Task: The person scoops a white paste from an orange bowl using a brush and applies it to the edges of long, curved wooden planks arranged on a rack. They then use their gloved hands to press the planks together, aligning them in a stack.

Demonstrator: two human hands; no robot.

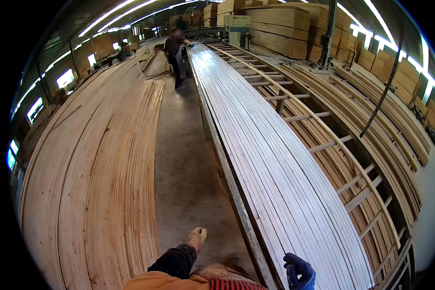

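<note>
My left hand [198,237], in a pale cream glove, hangs over the aisle floor with its fingers curled in and nothing visible in it. Dark blue covers my right hand [299,272], also gloved; its fingers are bent with a gap to the thumb, and it holds nothing. That hand is over the near end of a long bed of whitish wooden strips [275,164], which lie side by side and run far ahead. I cannot tell whether it touches them. A metal rail [227,193] edges the bed on the aisle side.
On the left lies a broad stack of bare wood boards [96,169]. A person [175,55] in dark clothes and an apron stands at the bed's far end. To the right run a slatted wooden frame [319,116] and more lumber [372,159]. A machine cabinet [239,31] stands behind.
</note>
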